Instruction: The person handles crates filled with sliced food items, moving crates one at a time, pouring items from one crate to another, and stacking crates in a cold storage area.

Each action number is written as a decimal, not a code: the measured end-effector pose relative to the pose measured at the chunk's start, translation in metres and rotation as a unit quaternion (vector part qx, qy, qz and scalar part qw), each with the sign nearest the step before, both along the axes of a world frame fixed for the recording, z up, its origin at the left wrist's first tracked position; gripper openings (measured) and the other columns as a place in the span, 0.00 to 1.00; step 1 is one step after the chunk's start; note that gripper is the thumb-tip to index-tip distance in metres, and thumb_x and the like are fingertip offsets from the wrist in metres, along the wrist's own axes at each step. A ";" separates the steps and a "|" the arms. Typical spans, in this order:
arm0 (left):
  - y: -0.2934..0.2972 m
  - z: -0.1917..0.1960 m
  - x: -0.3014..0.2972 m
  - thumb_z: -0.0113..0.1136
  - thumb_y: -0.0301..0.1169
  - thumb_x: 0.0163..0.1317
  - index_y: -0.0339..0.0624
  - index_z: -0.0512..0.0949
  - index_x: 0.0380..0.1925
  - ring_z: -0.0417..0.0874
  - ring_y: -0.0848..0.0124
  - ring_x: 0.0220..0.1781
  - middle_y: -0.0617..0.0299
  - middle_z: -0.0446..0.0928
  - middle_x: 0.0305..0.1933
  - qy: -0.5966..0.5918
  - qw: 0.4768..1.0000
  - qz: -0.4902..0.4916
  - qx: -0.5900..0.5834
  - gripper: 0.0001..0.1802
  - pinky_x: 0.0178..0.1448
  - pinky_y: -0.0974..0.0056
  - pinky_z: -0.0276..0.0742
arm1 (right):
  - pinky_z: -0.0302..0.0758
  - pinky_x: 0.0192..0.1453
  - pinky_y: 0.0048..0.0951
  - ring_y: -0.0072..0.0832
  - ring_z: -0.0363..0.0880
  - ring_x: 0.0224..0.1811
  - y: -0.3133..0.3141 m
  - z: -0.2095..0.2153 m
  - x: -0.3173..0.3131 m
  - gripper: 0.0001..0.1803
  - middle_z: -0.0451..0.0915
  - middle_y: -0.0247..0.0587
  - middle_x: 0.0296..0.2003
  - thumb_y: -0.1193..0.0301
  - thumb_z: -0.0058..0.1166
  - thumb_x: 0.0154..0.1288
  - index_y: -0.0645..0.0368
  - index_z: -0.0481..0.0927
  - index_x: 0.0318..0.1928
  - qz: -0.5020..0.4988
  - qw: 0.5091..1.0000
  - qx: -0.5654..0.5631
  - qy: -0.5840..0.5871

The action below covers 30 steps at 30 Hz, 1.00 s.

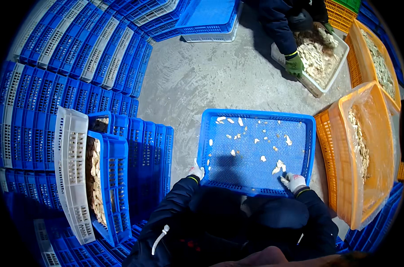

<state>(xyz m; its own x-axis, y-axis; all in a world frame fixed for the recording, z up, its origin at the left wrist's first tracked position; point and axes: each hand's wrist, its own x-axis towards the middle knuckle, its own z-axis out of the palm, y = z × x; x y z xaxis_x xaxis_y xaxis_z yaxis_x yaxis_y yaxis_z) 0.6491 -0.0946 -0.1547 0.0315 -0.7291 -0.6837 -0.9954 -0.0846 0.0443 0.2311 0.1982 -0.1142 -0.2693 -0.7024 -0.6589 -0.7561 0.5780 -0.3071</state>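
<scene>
Head view: stacked blue crates (77, 62) are seen at the left, and orange lined crates (366, 147) at the right. A shallow blue tray (255, 151) is positioned on the concrete floor (197, 80), between them. Its near left edge is gripped by the gloved left hand (196, 171). Pale pieces (280, 167) lying near the tray's near right corner are touched by the gloved right hand (293, 182), fingers partly curled.

I am seeing cool, even light falling from above, leaving the grey concrete floor (197, 80) bright. My own shadow is darkening the shallow blue perforated plastic tray (255, 178) toward 6 o'clock. Fisheye bending is curving the stacked blue slatted plastic crates (55, 66) at 9 o'clock; black vignetting is ringing the rim.
</scene>
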 end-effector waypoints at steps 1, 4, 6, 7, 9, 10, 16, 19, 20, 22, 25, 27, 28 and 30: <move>0.005 0.014 -0.009 0.57 0.38 0.59 0.46 0.44 0.72 0.71 0.48 0.64 0.39 0.68 0.63 0.030 0.999 0.030 -0.019 0.46 0.68 0.52 0.65 | 0.73 0.54 0.42 0.48 0.79 0.48 0.002 0.008 -0.004 0.22 0.82 0.52 0.42 0.55 0.56 0.63 0.60 0.79 0.47 -0.081 0.985 -0.141 -0.053; 0.006 0.060 -0.038 0.60 0.33 0.54 0.38 0.55 0.68 0.61 0.46 0.69 0.41 0.59 0.68 0.105 0.942 -0.128 -0.292 0.42 0.71 0.51 0.59 | 0.69 0.61 0.43 0.52 0.73 0.55 -0.008 0.032 -0.028 0.28 0.77 0.57 0.49 0.68 0.65 0.53 0.65 0.74 0.53 -0.123 0.908 -0.361 0.174; -0.012 0.073 -0.073 0.60 0.30 0.53 0.33 0.61 0.64 0.64 0.46 0.66 0.39 0.63 0.64 0.197 0.863 -0.263 -0.384 0.37 0.70 0.49 0.59 | 0.65 0.66 0.41 0.53 0.69 0.60 0.001 0.019 -0.042 0.38 0.71 0.60 0.57 0.75 0.65 0.50 0.65 0.65 0.63 -0.213 0.877 -0.368 0.226; -0.026 0.074 -0.086 0.60 0.30 0.53 0.33 0.62 0.63 0.64 0.46 0.66 0.39 0.64 0.64 0.264 0.841 -0.317 -0.351 0.35 0.71 0.49 0.59 | 0.65 0.66 0.40 0.52 0.68 0.62 0.002 0.006 -0.041 0.41 0.69 0.60 0.60 0.78 0.60 0.55 0.62 0.56 0.69 -0.291 0.894 -0.311 0.138; -0.046 0.054 -0.119 0.59 0.33 0.54 0.34 0.63 0.62 0.62 0.47 0.69 0.40 0.62 0.67 0.246 0.861 -0.330 -0.298 0.35 0.73 0.52 0.57 | 0.64 0.67 0.42 0.53 0.67 0.63 0.019 -0.032 -0.051 0.44 0.67 0.61 0.61 0.80 0.54 0.59 0.55 0.47 0.73 -0.331 0.893 -0.283 0.117; -0.055 0.051 -0.132 0.58 0.36 0.56 0.36 0.61 0.64 0.59 0.49 0.72 0.42 0.59 0.70 0.203 0.890 -0.323 -0.251 0.36 0.74 0.53 0.55 | 0.65 0.67 0.41 0.52 0.68 0.62 0.018 -0.033 -0.048 0.43 0.67 0.61 0.62 0.83 0.49 0.61 0.53 0.45 0.74 -0.325 0.895 -0.280 0.122; -0.112 0.011 -0.189 0.53 0.38 0.61 0.54 0.60 0.66 0.53 0.50 0.75 0.49 0.52 0.74 0.103 0.944 -0.273 -0.152 0.32 0.75 0.53 0.53 | 0.65 0.66 0.39 0.50 0.69 0.62 0.019 -0.033 -0.049 0.44 0.68 0.61 0.60 0.85 0.47 0.61 0.55 0.43 0.74 -0.318 0.903 -0.274 0.095; -0.117 -0.007 -0.190 0.56 0.36 0.58 0.55 0.63 0.63 0.57 0.51 0.73 0.53 0.58 0.71 0.111 0.948 -0.254 -0.157 0.30 0.73 0.52 0.59 | 0.67 0.64 0.40 0.52 0.71 0.59 0.007 -0.017 -0.042 0.43 0.71 0.62 0.56 0.86 0.47 0.59 0.59 0.46 0.73 -0.301 0.902 -0.286 0.116; -0.121 -0.009 -0.195 0.57 0.36 0.57 0.52 0.65 0.62 0.65 0.51 0.67 0.53 0.64 0.66 0.121 0.945 -0.264 -0.152 0.31 0.69 0.52 0.64 | 0.67 0.64 0.40 0.53 0.71 0.58 0.010 -0.022 -0.045 0.42 0.71 0.63 0.56 0.86 0.47 0.58 0.60 0.47 0.73 -0.289 0.905 -0.286 0.125; -0.112 -0.014 -0.197 0.58 0.35 0.56 0.48 0.68 0.61 0.71 0.54 0.61 0.54 0.71 0.59 0.078 0.929 -0.277 -0.230 0.29 0.61 0.52 0.71 | 0.67 0.64 0.41 0.54 0.70 0.59 0.011 -0.025 -0.045 0.41 0.70 0.63 0.56 0.86 0.47 0.58 0.62 0.48 0.72 -0.284 0.907 -0.285 0.126; -0.103 -0.004 -0.207 0.57 0.38 0.58 0.46 0.68 0.62 0.72 0.54 0.60 0.53 0.72 0.59 0.019 0.936 -0.283 -0.208 0.29 0.59 0.53 0.72 | 0.65 0.66 0.41 0.54 0.68 0.61 0.013 -0.025 -0.050 0.41 0.68 0.64 0.59 0.86 0.47 0.58 0.63 0.49 0.71 -0.281 0.909 -0.282 0.123; -0.100 0.001 -0.216 0.50 0.36 0.62 0.47 0.72 0.56 0.75 0.55 0.56 0.55 0.74 0.56 -0.044 0.942 -0.308 -0.122 0.21 0.58 0.55 0.73 | 0.64 0.66 0.40 0.54 0.68 0.61 0.014 -0.024 -0.054 0.41 0.68 0.65 0.59 0.86 0.47 0.57 0.63 0.49 0.71 -0.285 0.910 -0.280 0.108; -0.092 0.002 -0.219 0.49 0.34 0.62 0.48 0.72 0.54 0.75 0.57 0.57 0.56 0.75 0.55 -0.035 0.930 -0.325 -0.169 0.19 0.58 0.55 0.72 | 0.66 0.65 0.40 0.53 0.69 0.59 0.019 -0.032 -0.057 0.42 0.69 0.63 0.57 0.85 0.49 0.58 0.60 0.48 0.72 -0.259 0.906 -0.304 0.138; -0.090 -0.003 -0.218 0.45 0.29 0.62 0.49 0.71 0.55 0.73 0.58 0.61 0.55 0.73 0.56 -0.009 0.900 -0.378 -0.217 0.20 0.62 0.55 0.69 | 0.66 0.65 0.40 0.53 0.69 0.59 0.021 -0.041 -0.054 0.42 0.69 0.63 0.57 0.85 0.49 0.58 0.60 0.48 0.73 -0.251 0.908 -0.298 0.153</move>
<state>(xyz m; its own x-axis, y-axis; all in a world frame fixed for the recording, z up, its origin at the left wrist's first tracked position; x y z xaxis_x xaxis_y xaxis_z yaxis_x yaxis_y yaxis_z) 0.4306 -0.1848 -0.1579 -0.5777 -0.7448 -0.3340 -0.7619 0.6388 -0.1068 0.1770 0.2192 -0.1548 -0.7612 -0.6471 -0.0421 -0.5452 0.6738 -0.4987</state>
